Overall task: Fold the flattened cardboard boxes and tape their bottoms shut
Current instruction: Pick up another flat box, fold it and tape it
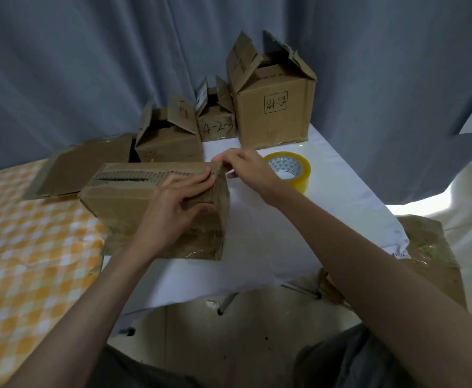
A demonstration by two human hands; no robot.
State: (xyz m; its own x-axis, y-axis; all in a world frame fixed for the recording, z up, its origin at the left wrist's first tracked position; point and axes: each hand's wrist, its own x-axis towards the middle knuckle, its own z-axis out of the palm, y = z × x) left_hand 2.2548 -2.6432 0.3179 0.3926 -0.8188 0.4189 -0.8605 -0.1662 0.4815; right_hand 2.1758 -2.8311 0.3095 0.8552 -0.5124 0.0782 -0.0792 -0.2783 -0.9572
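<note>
A folded cardboard box (123,196) lies on the table in front of me, its closed flaps facing up and toward me. My left hand (177,204) rests flat on the box's right end, fingers straight along the top edge and thumb on the side. My right hand (244,165) pinches the box's upper right corner with thumb and fingertips. A roll of clear yellowish tape (292,170) stands on the white table cover just right of my right hand. A flattened box (81,169) lies behind the folded one, at the left.
Three assembled boxes with open top flaps stand at the back: a medium one (170,141), a small one marked 4-2-3 (216,124) and a large one (274,113). A checked orange cloth (27,247) covers the left. More cardboard (430,247) lies at the right. Grey curtains hang behind.
</note>
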